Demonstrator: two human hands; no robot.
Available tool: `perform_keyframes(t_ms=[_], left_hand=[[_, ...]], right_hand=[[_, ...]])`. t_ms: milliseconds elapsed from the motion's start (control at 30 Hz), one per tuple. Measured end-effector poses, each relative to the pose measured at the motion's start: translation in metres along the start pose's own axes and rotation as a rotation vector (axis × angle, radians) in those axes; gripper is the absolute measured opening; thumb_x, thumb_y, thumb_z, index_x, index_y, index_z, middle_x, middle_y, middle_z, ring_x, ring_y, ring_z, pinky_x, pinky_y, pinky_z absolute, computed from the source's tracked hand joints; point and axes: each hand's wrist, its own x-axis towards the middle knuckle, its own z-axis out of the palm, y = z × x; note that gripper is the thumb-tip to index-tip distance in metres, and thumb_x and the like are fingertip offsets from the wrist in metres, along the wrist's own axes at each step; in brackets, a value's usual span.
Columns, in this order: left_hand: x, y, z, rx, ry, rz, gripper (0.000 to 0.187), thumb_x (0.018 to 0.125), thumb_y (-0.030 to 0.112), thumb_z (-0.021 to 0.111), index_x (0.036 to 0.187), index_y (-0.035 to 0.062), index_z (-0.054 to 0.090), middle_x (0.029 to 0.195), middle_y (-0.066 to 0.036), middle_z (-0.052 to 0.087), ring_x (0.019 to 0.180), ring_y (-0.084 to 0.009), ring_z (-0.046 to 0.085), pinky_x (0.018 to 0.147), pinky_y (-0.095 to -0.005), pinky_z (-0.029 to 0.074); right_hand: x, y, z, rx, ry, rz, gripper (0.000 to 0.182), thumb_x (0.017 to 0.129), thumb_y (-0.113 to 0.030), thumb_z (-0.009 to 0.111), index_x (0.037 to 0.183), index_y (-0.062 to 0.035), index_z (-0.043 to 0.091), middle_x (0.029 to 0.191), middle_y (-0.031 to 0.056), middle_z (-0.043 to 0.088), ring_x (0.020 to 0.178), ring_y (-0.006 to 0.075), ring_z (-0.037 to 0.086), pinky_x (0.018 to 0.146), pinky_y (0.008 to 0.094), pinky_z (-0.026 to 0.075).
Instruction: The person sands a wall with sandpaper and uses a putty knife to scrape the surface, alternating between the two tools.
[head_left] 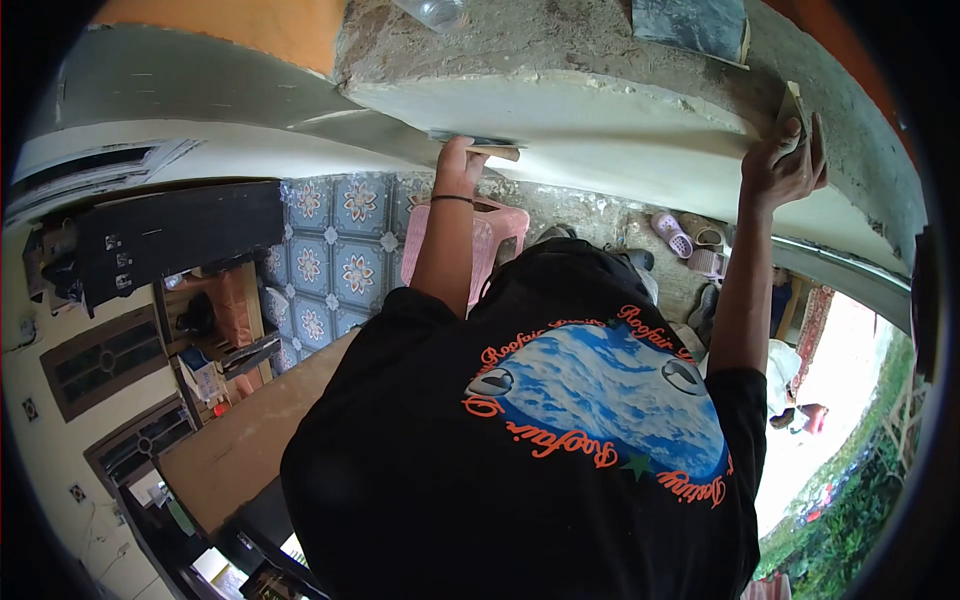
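Observation:
My left hand, with a dark band on its wrist, is closed around a plastering trowel. The trowel's wooden handle shows beside my fingers, and its thin flat blade lies along the smooth pale wall face. At the far right, my right hand grips a thin flat scraper at the rough upper edge of the same wall. Its pale, pointed end sticks up past my fingers; the rest is hidden by my hand. Both arms reach forward from my black T-shirt.
On the rough cement ledge lie a blue-grey flat plate and a clear plastic item. Below stands a pink plastic chair on patterned tiles. Clogs and other shoes lie by the bright doorway. Wooden furniture fills the left.

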Motion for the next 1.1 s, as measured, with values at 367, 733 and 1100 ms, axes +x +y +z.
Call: perform_keyframes(t_ms=[367, 733, 1100], left_hand=[[-0.020, 0.004, 0.009, 0.014, -0.112, 0.041, 0.046, 0.073, -0.001, 0.045, 0.119, 0.0011, 0.041, 0.116, -0.016, 0.048, 0.113, -0.0360, 0.047, 0.097, -0.0572, 0.038], [-0.053, 0.013, 0.040, 0.122, 0.021, 0.164, 0.046, 0.072, 0.003, 0.048, 0.118, 0.0041, 0.042, 0.115, -0.012, 0.046, 0.109, -0.0314, 0.048, 0.095, -0.0546, 0.039], [-0.071, 0.027, 0.051, 0.173, 0.083, 0.207, 0.044, 0.071, 0.004, 0.050, 0.114, 0.0054, 0.043, 0.110, -0.009, 0.045, 0.105, -0.0256, 0.048, 0.086, -0.0511, 0.045]], right_hand=[[-0.002, 0.005, 0.003, -0.024, 0.044, -0.021, 0.040, 0.092, -0.036, 0.042, 0.092, -0.0053, 0.068, 0.100, 0.0094, 0.067, 0.103, 0.0218, 0.058, 0.091, 0.0356, 0.031], [0.002, -0.007, -0.003, 0.004, 0.017, 0.017, 0.047, 0.093, -0.041, 0.036, 0.095, -0.0064, 0.068, 0.100, 0.0079, 0.066, 0.101, 0.0229, 0.058, 0.092, 0.0365, 0.032], [-0.002, 0.002, 0.001, -0.010, 0.019, 0.000, 0.045, 0.093, -0.039, 0.037, 0.095, -0.0084, 0.069, 0.097, 0.0055, 0.067, 0.098, 0.0207, 0.058, 0.091, 0.0351, 0.032]])
